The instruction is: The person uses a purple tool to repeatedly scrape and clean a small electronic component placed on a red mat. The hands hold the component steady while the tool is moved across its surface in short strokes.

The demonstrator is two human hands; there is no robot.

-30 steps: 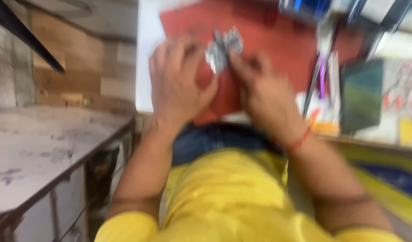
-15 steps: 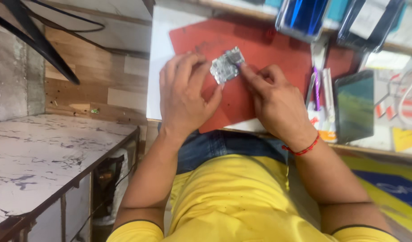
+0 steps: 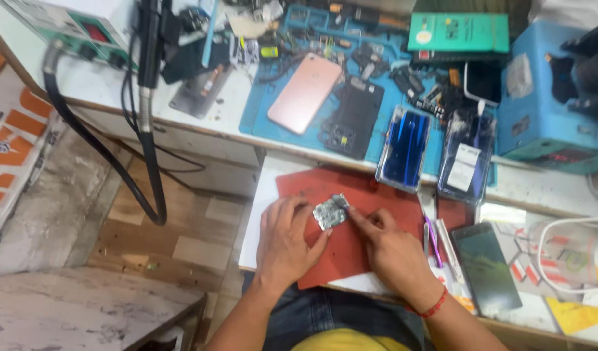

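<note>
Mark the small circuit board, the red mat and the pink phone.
small circuit board [image 3: 329,212], head view, middle of its metal face.
red mat [image 3: 390,198], head view, bare stretch right of the board.
pink phone [image 3: 304,93], head view, middle of its back.

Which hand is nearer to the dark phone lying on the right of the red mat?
Right. The right hand rests on the red mat, just left of the dark phone. The left hand is farther left, beyond the small circuit board.
</note>
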